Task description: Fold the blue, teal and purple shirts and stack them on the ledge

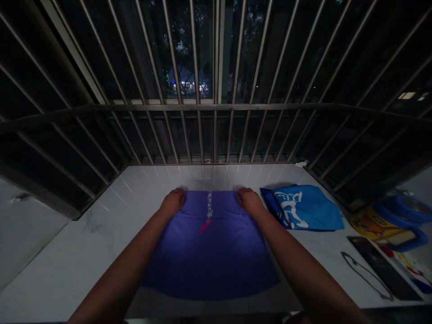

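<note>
A purple garment (209, 252), seemingly a T-shirt, lies spread on the pale sill in front of me. White characters and a small pink mark run down its middle, and its far part is folded over in a straight band. My left hand (174, 200) is closed at its far left corner, fingers curled over the edge. At the far right corner my right hand (249, 199) grips the fabric the same way. The fingertips are partly hidden. Just right of my right hand rests a folded blue garment (313, 209) with white lettering.
Metal bars (216, 135) close off the window behind the marble-patterned sill (101, 243). To the right are a blue and yellow container (378, 225), a dark phone-like slab (384, 267), and a thin cord loop (362, 267). A crumpled white scrap (301, 164) lies at the back right.
</note>
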Demonstrator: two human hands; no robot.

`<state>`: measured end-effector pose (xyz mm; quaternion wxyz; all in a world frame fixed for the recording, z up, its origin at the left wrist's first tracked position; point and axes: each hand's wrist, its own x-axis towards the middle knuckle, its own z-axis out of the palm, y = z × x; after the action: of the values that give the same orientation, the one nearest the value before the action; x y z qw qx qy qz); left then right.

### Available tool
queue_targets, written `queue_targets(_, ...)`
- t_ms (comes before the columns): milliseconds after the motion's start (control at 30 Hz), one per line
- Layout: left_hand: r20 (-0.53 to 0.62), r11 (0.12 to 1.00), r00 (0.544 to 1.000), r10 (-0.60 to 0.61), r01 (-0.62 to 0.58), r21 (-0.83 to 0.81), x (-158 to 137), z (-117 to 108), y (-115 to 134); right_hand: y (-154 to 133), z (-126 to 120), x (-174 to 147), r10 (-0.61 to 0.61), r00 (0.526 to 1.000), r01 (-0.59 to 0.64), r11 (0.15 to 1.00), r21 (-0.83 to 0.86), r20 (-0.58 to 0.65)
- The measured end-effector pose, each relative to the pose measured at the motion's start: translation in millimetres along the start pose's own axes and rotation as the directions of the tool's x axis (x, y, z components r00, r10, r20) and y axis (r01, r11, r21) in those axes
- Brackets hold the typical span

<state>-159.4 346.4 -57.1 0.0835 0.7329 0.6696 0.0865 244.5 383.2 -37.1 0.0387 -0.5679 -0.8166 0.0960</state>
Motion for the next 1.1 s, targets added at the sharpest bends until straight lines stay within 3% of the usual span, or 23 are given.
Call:
queue_targets(133,0.121,1.000,0.992,0.017,-0.020,0.021,41.6,-10.0,-9.1,7.4,-4.1,36.7,-0.025,0.996,0.026,1.000,-0.012,0.089)
queue_targets(267,0.210,0.998,0.976,0.051,-0.055,0.013,61.1,-18.4,-18.9,15.4,-7.0,50.6,-0.099,0.980,0.101,0.995,0.002,0.172)
queue_targets(433,0.101,0.992,0.987,0.124,-0.120,-0.045,51.0,-39.1,-27.5,19.4,-29.3,38.2,-0.170,0.982,0.169,0.985,0.022,0.079)
queue_targets(600,-0.068,0.979,0.981,0.184,-0.189,-0.076,-11.6,-48.3,-32.7,14.6,-35.5,-24.6,-0.217,0.973,0.218,0.976,0.010,-0.082)
queue_targets(733,-0.102,0.965,0.960,0.260,-0.261,0.005,-85.0,-13.5,-43.1,14.9,10.0,-97.3,-0.285,0.957,0.279,0.955,-0.100,-0.052)
queue_targets(833,-0.121,0.978,0.974,0.192,-0.179,0.104,-131.9,22.2,-49.2,15.4,54.4,-141.6,-0.276,0.960,0.266,0.951,-0.159,-0.045)
queue_targets(900,-0.151,0.985,0.980,0.131,-0.111,0.135,-154.6,39.1,-46.6,13.1,75.9,-161.2,-0.244,0.963,0.221,0.958,-0.182,-0.115)
queue_targets(1000,-0.121,0.986,0.983,0.137,-0.123,0.115,-178.9,52.3,-32.7,7.1,92.3,-178.8,-0.205,0.957,0.166,0.967,-0.191,-0.207)
queue_targets(1100,-0.046,0.990,0.990,0.134,-0.131,0.055,-201.3,61.6,-17.7,5.3,98.2,-190.0,-0.201,0.963,0.173,0.972,-0.160,-0.182)
